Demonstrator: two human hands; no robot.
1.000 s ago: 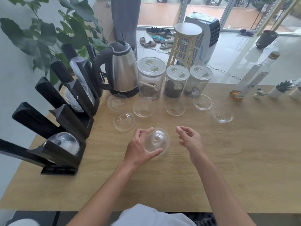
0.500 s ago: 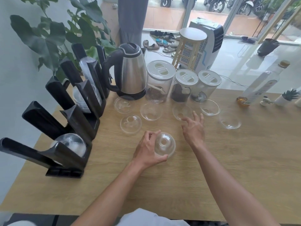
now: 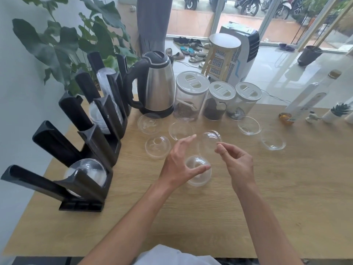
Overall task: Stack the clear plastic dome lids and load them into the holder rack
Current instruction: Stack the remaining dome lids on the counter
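Note:
My left hand [image 3: 178, 163] grips a clear dome lid [image 3: 198, 174] just above the wooden table [image 3: 286, 197], hole side up. My right hand [image 3: 236, 162] pinches the rim of a second dome lid [image 3: 209, 143], lifted and tilted on edge just above the first. Several more clear lids lie loose behind them: one at the left [image 3: 157, 147], two near the kettle [image 3: 148, 123] [image 3: 180, 131], and two at the right [image 3: 249, 125] [image 3: 273, 140]. The black holder rack [image 3: 91, 148] stands along the left edge with domes stacked in its front slot [image 3: 86, 172] and further lids in the slots behind.
A steel kettle [image 3: 154, 88] and three lidded jars [image 3: 191, 96] stand behind the loose lids. A tall bottle [image 3: 307, 100] and small potted succulent [image 3: 339, 109] sit at the far right. A leafy plant [image 3: 63, 44] rises behind the rack.
My right hand reached to the lid row, picked up a dome lid and brought it back over the one in my left hand. The left hand stayed put.

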